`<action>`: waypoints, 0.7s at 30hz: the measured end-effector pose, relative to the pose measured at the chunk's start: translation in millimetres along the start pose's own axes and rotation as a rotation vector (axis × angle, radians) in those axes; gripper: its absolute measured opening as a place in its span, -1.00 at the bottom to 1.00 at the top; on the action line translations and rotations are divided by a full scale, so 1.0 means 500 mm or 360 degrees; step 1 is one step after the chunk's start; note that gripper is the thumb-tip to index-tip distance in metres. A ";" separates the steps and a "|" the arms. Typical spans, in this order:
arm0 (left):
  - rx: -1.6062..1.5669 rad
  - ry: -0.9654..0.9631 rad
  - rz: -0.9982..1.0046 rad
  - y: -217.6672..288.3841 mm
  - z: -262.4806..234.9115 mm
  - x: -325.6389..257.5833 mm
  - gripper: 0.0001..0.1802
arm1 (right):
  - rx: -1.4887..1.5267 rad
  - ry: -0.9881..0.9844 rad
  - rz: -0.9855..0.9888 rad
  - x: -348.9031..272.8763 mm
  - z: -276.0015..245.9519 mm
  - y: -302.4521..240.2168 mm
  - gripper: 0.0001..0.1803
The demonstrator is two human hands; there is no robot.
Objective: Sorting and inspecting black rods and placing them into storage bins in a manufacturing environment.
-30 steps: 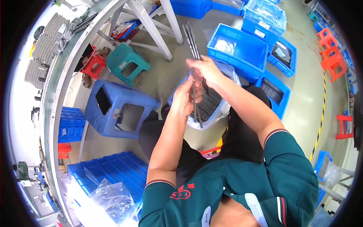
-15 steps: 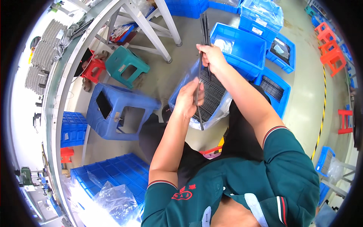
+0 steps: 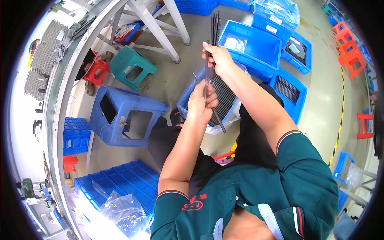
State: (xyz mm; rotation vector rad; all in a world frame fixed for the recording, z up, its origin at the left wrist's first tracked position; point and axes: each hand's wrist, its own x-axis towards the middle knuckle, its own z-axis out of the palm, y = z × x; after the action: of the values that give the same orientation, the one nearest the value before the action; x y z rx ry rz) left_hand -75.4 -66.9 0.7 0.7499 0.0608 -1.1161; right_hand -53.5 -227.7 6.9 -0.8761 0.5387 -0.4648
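Observation:
My right hand is closed round a small bundle of thin dark rods whose upper ends point away from me. Just nearer to me and to the left, my left hand is closed on a dark rod. That rod slants across the fingers, its near end sticking out at lower right. Another rod runs between the two hands. Beneath them stands a blue bin lined with clear plastic, filled with many similar rods lying side by side. My hands hide part of these.
An open blue bin with a plastic bag inside stands beyond; another with dark rods is at right. A blue stool bearing a dark phone-like slab, a green stool and a white-legged table are at left.
The rod at my left hand has swung from nearly upright to a slant, its near end now further right. The bundle in my right hand has shifted slightly left.

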 end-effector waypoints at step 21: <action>-0.0043 0.0043 0.0032 0.011 0.001 -0.031 -0.65 | 0.0228 -0.0064 0.0110 0.007 0.008 -0.042 -0.69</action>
State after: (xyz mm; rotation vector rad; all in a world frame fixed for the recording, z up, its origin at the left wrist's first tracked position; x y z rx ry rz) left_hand -78.0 -53.8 10.2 0.7401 0.0912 -1.0843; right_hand -51.5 -239.2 25.1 -0.7261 0.4911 -0.4169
